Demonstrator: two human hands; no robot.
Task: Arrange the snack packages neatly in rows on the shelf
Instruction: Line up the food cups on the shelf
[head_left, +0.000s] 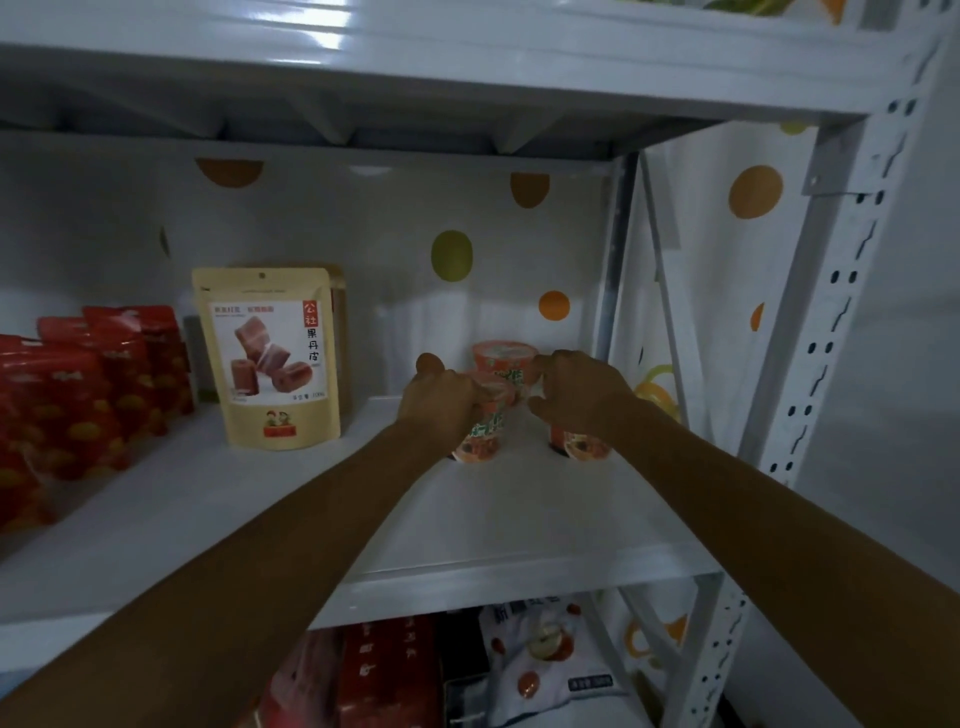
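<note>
Three orange-red snack cups stand at the right end of the white shelf (493, 525). My left hand (441, 400) grips the front left cup (480, 436) near its top. My right hand (576, 395) grips the front right cup (584, 447), hiding most of it. The third cup (501, 358) stands behind them, near the back wall. A tan stand-up pouch (272, 358) with brown rolls printed on it stands upright in the middle of the shelf, with another pouch partly hidden behind it. Several red packets (78, 395) stand in rows at the left.
The shelf above hangs low overhead. A perforated white upright post (826, 322) bounds the right side. On the shelf below lie red boxes (384, 670) and a white bag (545, 649) with fruit pictures. Dotted wallpaper covers the back wall.
</note>
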